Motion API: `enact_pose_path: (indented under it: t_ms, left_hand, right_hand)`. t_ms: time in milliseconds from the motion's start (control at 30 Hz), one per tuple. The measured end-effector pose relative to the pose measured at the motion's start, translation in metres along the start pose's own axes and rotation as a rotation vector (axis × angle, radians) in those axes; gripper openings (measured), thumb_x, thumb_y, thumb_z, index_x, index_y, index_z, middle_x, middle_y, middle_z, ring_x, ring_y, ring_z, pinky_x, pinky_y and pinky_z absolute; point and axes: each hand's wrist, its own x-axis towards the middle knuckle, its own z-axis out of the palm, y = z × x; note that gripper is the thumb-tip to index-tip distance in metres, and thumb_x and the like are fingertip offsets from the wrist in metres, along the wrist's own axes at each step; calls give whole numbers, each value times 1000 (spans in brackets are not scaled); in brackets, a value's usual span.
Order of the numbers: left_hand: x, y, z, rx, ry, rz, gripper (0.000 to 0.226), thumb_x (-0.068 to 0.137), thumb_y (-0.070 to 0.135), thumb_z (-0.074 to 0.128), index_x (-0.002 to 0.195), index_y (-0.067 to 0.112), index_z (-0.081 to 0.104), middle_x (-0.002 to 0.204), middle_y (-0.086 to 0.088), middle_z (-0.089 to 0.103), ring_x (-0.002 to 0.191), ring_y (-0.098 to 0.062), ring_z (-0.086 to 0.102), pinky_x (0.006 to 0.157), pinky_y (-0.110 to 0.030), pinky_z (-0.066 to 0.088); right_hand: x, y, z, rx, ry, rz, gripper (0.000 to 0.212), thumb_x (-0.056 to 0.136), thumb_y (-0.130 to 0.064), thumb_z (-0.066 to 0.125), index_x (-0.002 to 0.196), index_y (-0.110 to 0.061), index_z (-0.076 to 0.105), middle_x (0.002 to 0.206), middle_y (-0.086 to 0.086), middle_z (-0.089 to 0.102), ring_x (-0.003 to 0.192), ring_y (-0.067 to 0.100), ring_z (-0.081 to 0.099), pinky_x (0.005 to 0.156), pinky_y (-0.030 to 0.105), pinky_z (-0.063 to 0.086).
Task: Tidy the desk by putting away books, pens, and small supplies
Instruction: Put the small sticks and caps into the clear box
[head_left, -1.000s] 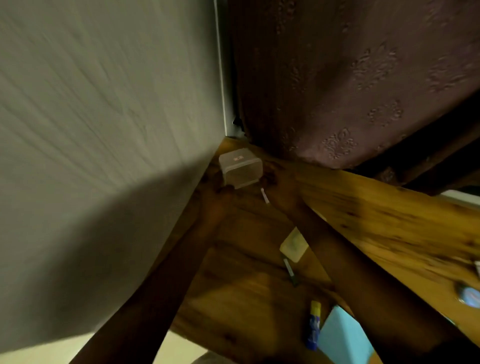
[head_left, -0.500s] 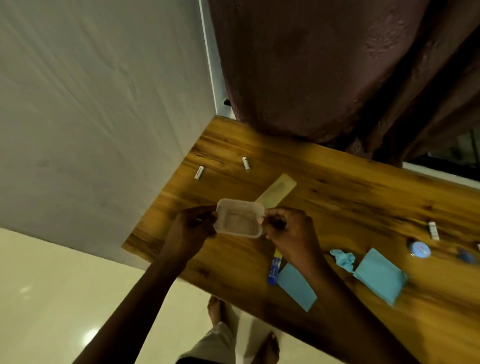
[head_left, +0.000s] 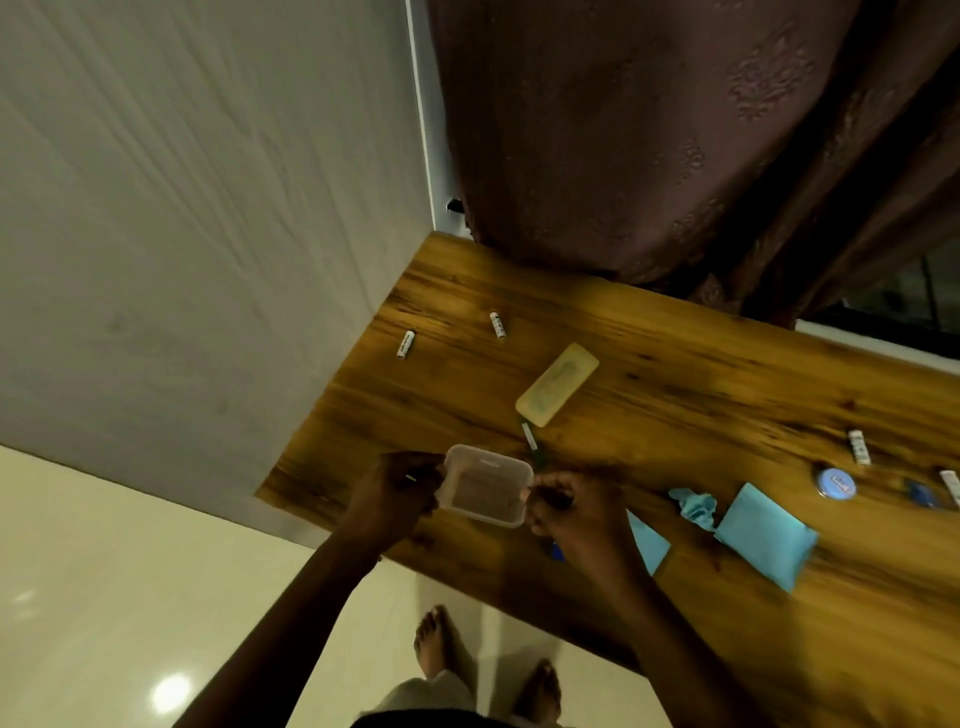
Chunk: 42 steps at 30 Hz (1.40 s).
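Note:
Both my hands hold a clear plastic container (head_left: 485, 486) over the near left part of the wooden desk (head_left: 675, 395). My left hand (head_left: 397, 493) grips its left side and my right hand (head_left: 571, 512) grips its right side. The box looks empty inside. A pale yellow lid (head_left: 557, 384) lies flat just beyond it, with a thin dark pen (head_left: 531, 439) between them. Two small white tubes (head_left: 405, 344) (head_left: 497, 325) lie near the far left corner. A blue glue stick (head_left: 557, 550) peeks out under my right hand.
Blue sticky-note pads (head_left: 763, 535) (head_left: 647, 543) and a crumpled blue scrap (head_left: 693, 506) lie right of my hand. Further right are a round blue tin (head_left: 834, 482), more white tubes (head_left: 858, 447) and a small blue item (head_left: 918, 491). A curtain (head_left: 649, 130) hangs behind; wall at left.
The container was in the far desk corner a second ago; both hands have brought it to the near edge. The camera view has pulled back and settled.

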Motion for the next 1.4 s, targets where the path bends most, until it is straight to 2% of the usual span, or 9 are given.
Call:
enact_pose_path:
  t_ms: [233,333,400,533,733,1033,1100,1200,1400]
  left_hand:
    - [25,-4,-25,83,-55,-21,14,96,22,66,85,24,75,75,8,74,67,-11,70,64,-31,56]
    - [50,-5,-43,123,35,-40,12,97,26,65,107,22,71,99,3,72,91,-19,68,81,-24,52]
    - [74,-4,-53,170,115,-74,44,96,31,67,136,12,58,130,-12,61,115,-31,60,102,-37,48]
    - [126,8,-66,185,297,76,33,90,22,74,116,3,69,112,-18,70,101,-34,66,82,-26,47]
    - [190,0,-67,319,227,4,41,87,28,71,124,11,65,118,-13,69,110,-34,65,94,-44,55]
    - [219,-31,-58,426,206,96,20,95,19,64,108,5,71,106,-19,68,101,-40,64,92,-49,51]
    - [214,-29,-60,378,180,118,27,94,19,67,119,8,69,117,-18,67,111,-39,62,101,-50,49]
    - [194,-17,-62,307,143,133,41,95,26,67,134,13,62,134,-14,62,124,-33,57,109,-40,43]
    - [119,9,-73,319,82,123,27,83,11,76,109,5,71,110,-16,69,103,-36,65,91,-47,55]
  right_hand:
    - [3,-8,-8,-12,40,42,7,87,-34,79,89,-29,75,78,-5,78,75,16,75,77,50,64]
    - [15,-30,-26,-215,208,-51,27,87,-51,74,80,-25,76,71,-8,75,69,7,72,72,37,61]
    - [27,-52,-33,-262,244,-113,26,89,-48,72,81,-24,76,74,-10,74,70,2,70,67,29,56]
    - [80,-87,-19,-342,251,-265,9,95,-26,70,101,-21,74,90,-6,73,79,5,67,65,12,44]
    - [197,-103,22,-559,170,-240,46,93,-20,67,136,-8,60,133,15,64,123,33,60,100,38,49]
    - [267,-92,50,-852,41,-208,61,96,-11,55,154,-19,39,149,21,42,130,43,49,107,48,47]
    - [268,-93,51,-942,32,-217,60,97,-9,55,154,-16,39,148,22,41,129,44,50,105,49,47]
    - [258,-92,50,-853,68,-300,44,97,-6,53,140,-5,53,132,24,57,118,43,59,98,46,51]
    - [167,-120,30,-328,187,-243,29,92,-16,68,120,-17,68,104,7,75,95,24,72,82,40,59]
